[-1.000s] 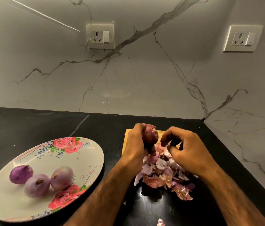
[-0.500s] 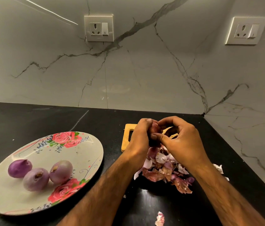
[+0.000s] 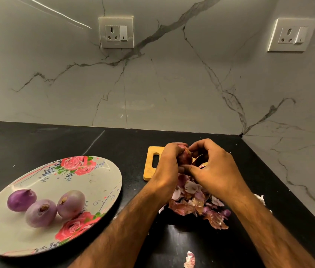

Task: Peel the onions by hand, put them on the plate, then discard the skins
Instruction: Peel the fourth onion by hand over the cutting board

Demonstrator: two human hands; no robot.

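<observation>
**Both hands working one onion over the heap of skins**

A marble wall (image 3: 172,84) with dark veins is filling the upper half of the frame. A black desk (image 3: 56,144) is spreading across the lower half. At lower left a large rose-patterned plate (image 3: 94,182) is sitting on the desk.

Two bare forearms are reaching up from the bottom edge to right of centre. The left hand (image 3: 169,167) is gripping a red onion (image 3: 185,156), its fingers curled round the onion's left side. The right hand (image 3: 216,171) is closing on the same onion from the right, fingers arched over its top and the thumb pressing at its lower edge. The onion is being held in the air between them, above the far end of a heap of skins (image 3: 195,206). The heap of pink, purple and brown scraps is lying on the desk beneath the wrists.

A wooden cutting board (image 3: 149,167) with a slot handle is showing just left of the left hand, mostly hidden behind both hands. Two white wall sockets are sitting high on the wall, one at upper centre (image 3: 116,32) and one at upper right (image 3: 292,34).

Three peeled onions are resting in a row on the plate's lower left part: a darker purple one (image 3: 21,200), a paler middle one (image 3: 40,213) touching it, and a third (image 3: 71,203) beside that. A loose skin scrap (image 3: 189,260) is lying alone at the bottom edge
</observation>
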